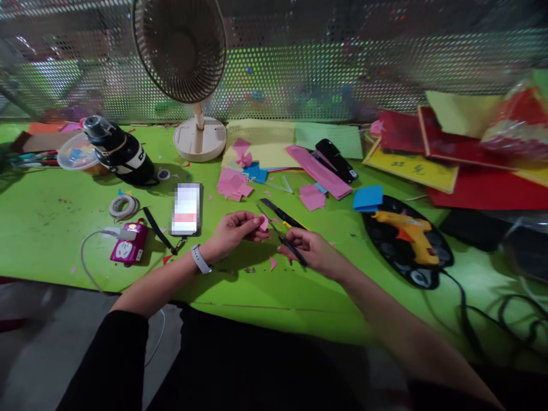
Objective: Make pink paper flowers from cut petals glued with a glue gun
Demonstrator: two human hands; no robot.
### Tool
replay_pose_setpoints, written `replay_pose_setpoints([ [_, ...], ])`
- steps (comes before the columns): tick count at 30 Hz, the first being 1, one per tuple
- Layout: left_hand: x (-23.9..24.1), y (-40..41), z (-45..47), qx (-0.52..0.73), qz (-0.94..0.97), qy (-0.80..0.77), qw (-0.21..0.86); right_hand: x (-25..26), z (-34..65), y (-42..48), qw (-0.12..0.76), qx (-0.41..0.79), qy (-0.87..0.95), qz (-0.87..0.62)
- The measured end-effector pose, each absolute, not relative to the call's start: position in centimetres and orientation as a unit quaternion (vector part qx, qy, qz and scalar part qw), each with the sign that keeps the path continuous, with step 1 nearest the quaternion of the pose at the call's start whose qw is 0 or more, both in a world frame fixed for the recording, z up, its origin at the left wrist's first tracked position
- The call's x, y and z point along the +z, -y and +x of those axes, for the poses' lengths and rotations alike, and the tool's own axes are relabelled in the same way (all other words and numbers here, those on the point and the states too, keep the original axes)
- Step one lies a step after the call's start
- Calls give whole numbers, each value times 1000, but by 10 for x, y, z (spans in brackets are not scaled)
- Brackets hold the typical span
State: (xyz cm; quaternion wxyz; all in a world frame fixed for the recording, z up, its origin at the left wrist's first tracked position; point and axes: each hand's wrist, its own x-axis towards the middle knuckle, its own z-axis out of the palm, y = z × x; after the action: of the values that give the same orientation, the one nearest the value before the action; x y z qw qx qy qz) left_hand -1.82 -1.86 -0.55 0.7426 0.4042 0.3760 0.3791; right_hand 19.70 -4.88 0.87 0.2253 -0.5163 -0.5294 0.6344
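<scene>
My left hand [233,231] pinches a small pink paper piece [264,223] above the green table [51,228]. My right hand [314,251] grips black scissors [278,231], whose blades point up and left and meet the pink piece. A pink offcut [273,263] lies on the table just below the two hands. A black ruler [280,212] lies just behind the scissors.
Pink paper scraps [233,185], pink strips [319,171], a blue sheet [368,197] and a black stapler [336,160] lie behind. A yellow glue gun [406,231] rests on a black mat at right. A phone [186,209], tape roll [123,206], black bottle [120,151] and fan [188,74] stand at left.
</scene>
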Motion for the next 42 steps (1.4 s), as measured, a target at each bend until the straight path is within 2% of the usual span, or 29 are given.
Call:
replay_pose_setpoints([
  [42, 0, 14, -25, 369, 444, -395, 715, 11, 198, 50, 239, 614, 544, -520],
])
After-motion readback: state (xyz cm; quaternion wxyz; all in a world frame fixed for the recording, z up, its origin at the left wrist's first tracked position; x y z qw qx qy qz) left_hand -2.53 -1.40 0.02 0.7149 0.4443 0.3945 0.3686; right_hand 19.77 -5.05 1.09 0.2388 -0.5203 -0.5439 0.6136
